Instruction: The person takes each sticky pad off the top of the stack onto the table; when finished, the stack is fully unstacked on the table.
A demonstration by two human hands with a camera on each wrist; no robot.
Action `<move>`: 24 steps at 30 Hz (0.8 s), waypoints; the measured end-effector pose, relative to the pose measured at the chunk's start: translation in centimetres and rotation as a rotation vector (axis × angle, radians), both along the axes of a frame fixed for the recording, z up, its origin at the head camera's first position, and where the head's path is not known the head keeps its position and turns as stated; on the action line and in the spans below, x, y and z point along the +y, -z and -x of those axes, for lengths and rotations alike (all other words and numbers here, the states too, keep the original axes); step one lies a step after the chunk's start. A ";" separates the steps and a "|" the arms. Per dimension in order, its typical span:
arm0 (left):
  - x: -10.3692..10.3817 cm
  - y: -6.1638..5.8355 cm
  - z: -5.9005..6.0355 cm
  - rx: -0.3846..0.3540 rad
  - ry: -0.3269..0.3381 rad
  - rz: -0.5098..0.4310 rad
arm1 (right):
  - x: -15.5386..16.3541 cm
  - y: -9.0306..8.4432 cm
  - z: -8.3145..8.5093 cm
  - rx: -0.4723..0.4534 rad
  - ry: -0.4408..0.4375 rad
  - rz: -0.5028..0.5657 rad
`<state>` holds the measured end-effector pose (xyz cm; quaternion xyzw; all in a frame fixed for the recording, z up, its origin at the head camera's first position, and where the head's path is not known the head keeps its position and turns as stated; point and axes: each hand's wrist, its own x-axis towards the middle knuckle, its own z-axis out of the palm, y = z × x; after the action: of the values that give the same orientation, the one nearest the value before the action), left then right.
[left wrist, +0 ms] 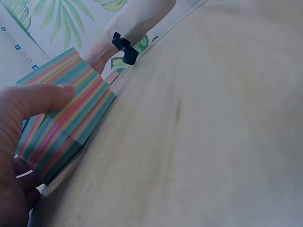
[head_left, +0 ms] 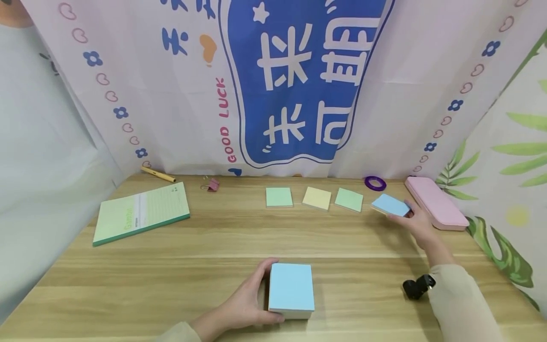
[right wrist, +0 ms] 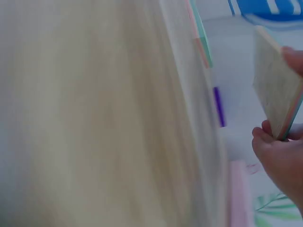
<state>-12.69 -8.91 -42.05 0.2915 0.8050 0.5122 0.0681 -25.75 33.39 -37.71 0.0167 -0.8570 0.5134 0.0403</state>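
A thick block of sticky notes (head_left: 291, 289) with a blue top and rainbow-striped sides (left wrist: 66, 123) sits near the front of the wooden table (head_left: 171, 270). My left hand (head_left: 248, 299) grips its left side, thumb on the striped edge. Far right, my right hand (head_left: 416, 223) pinches a thin blue-topped pad (head_left: 390, 205), tilted just above the table; the right wrist view shows that pad (right wrist: 274, 90) edge-on between fingers and thumb. Three small pads lie in a row at the back: green (head_left: 279, 196), yellow (head_left: 317, 197), green (head_left: 349, 199).
A green notebook (head_left: 141, 213) lies at the back left, with a yellow pen (head_left: 158, 174) and a pink binder clip (head_left: 212, 184) behind it. A purple tape ring (head_left: 375, 183) and a pink case (head_left: 436, 202) sit at the back right. Printed curtains enclose the table.
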 end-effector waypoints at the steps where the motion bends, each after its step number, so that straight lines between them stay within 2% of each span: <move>1: 0.0 0.0 0.0 0.000 0.000 0.002 | 0.2 0.3 0.3 -0.028 0.015 -0.016; 5: 0.0 0.0 -0.2 -0.013 0.008 0.001 | 0.7 1.0 1.4 -0.130 0.060 -0.062; 10: 0.1 -0.1 -0.3 -0.027 0.002 0.022 | 1.3 2.0 2.6 -0.188 0.091 -0.043; 13: 0.1 -0.2 -0.4 -0.023 -0.003 0.042 | 1.6 2.7 3.1 -0.211 0.100 -0.087; 15: 0.1 -0.8 -0.6 -0.029 -0.002 0.043 | 1.8 3.1 3.3 -0.203 0.096 -0.138; 20: 0.3 -3.0 -1.3 -0.041 0.010 0.023 | 2.3 3.8 3.6 -0.131 0.054 -0.327; 22: 0.3 -3.5 -1.4 -0.035 0.012 0.018 | 2.5 3.8 3.6 -0.126 0.040 -0.359; 24: 0.3 -3.6 -1.4 -0.030 0.016 0.010 | 2.7 3.8 3.5 -0.141 0.030 -0.346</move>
<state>-11.28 -8.63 -38.41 0.2898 0.8041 0.5120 0.0854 -29.23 36.10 -41.49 -0.0256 -0.9333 0.3578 -0.0156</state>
